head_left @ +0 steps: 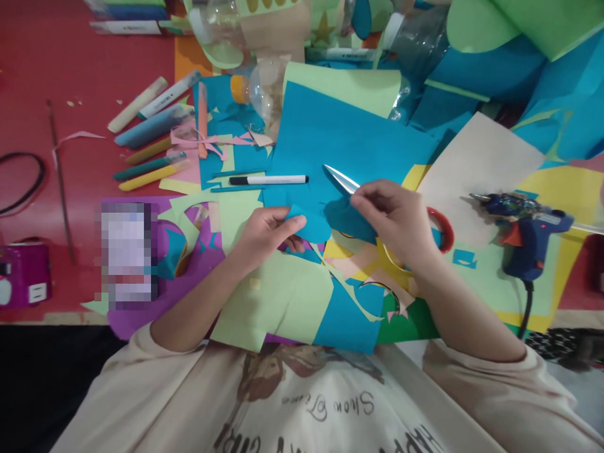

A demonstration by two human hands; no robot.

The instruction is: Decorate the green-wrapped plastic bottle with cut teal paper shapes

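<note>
My left hand [270, 234] pinches a small rounded piece of blue paper [309, 224] between thumb and fingers, above the littered paper. My right hand [394, 211] is closed around the middle of a pair of scissors [340, 178], its thumb and fingertips together by the blades. The blades point up and to the left, looking closed, and a red handle loop [443, 229] shows beside the wrist. Under both hands lie a large blue sheet [325, 129] and a pale green sheet [274, 296]. A white marker with black ends [278, 180] rests just beyond my left hand.
At the right lies a blue glue gun [531, 242], its cord running toward the table's front edge. Several markers [155, 123], a phone with a blurred screen [127, 251] and a purple object [26, 274] are at the left. Plastic bottles [264, 91] and coloured paper crowd the back.
</note>
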